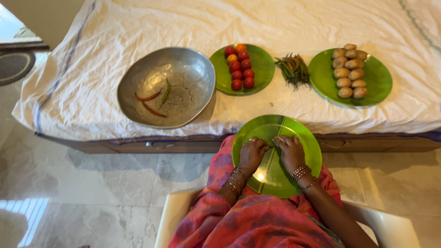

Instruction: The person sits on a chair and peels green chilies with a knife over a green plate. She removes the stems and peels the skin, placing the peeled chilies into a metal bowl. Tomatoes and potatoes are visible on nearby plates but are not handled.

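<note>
A round green plate (301, 138) rests on my lap. Both hands lie on it, fingers curled and fingertips meeting near the plate's middle. My left hand (251, 154) and my right hand (290, 151) pinch a small thin green thing between them; it looks like a green chili (274, 140), mostly hidden by the fingers. Ahead, on the cloth-covered bed, lies a loose pile of green chilies (294, 70). A wide metal bowl (183, 64) at the left holds two red chilies and one green one.
A green plate (264, 64) of small red and orange tomatoes sits beside the bowl. Another green plate (379, 78) at the right carries several small potatoes. The bed's wooden edge (183, 146) runs just before my knees. Tiled floor lies to the left; I sit on a pale chair (395, 227).
</note>
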